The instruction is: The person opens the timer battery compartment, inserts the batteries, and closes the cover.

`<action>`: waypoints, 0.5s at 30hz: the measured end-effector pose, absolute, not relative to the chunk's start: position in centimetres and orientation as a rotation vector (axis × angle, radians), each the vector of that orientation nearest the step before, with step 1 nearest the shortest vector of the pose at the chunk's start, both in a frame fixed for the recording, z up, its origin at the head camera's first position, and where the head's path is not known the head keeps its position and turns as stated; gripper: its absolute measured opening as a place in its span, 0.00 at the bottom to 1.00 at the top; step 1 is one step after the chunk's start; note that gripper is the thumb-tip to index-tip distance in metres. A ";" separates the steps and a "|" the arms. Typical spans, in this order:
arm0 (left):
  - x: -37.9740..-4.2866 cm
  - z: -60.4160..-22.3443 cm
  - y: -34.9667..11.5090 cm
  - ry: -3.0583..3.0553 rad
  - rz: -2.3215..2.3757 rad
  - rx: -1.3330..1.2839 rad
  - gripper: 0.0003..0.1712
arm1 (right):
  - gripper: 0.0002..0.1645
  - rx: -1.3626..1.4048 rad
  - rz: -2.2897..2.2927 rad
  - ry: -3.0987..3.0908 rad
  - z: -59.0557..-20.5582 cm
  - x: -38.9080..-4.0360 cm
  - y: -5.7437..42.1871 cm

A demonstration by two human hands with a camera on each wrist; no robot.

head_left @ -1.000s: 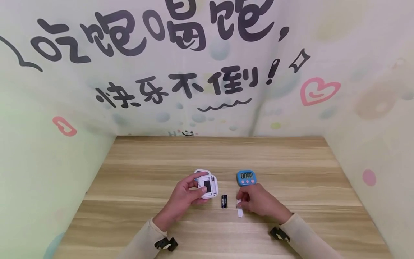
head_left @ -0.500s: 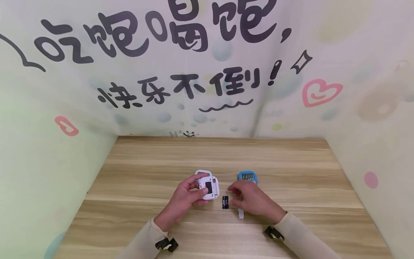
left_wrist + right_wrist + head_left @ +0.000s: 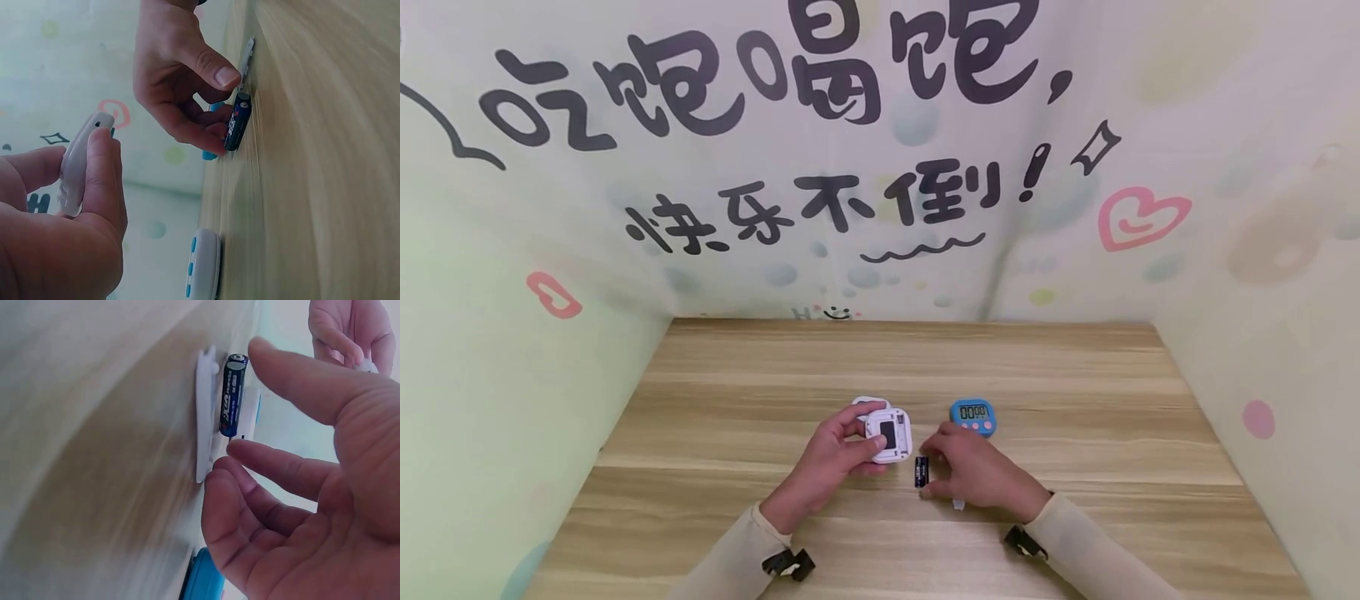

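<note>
Battery [image 3: 921, 472] is now within reach: your right hand [image 3: 981, 473] has come over, fingers [image 3: 272, 462] parted; your left hand [image 3: 826, 460] grips the white timer [image 3: 902, 427]

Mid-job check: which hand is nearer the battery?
The right. The right hand is just right of the battery, spanning its two ends, though contact is hard to tell; the left hand is farther off, to the battery's left, holding a white device.
</note>
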State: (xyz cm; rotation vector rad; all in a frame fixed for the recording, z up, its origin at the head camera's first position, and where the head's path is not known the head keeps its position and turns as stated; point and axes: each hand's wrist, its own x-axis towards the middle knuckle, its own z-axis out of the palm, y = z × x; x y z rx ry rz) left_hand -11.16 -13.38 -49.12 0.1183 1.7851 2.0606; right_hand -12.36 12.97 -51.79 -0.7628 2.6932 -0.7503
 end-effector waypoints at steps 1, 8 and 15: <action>-11.2 -49.2 -13.3 1.783 2.061 0.121 0.34 | 0.31 -0.766 -0.742 2.698 -51.8 -12.3 12.9; -11.2 -49.6 -13.1 1.757 2.076 0.153 0.34 | 0.25 -0.796 -0.683 2.745 -52.1 -12.2 12.7; -11.2 -49.6 -13.1 1.762 2.070 0.142 0.34 | 0.24 -0.804 -0.642 2.775 -51.9 -12.3 12.7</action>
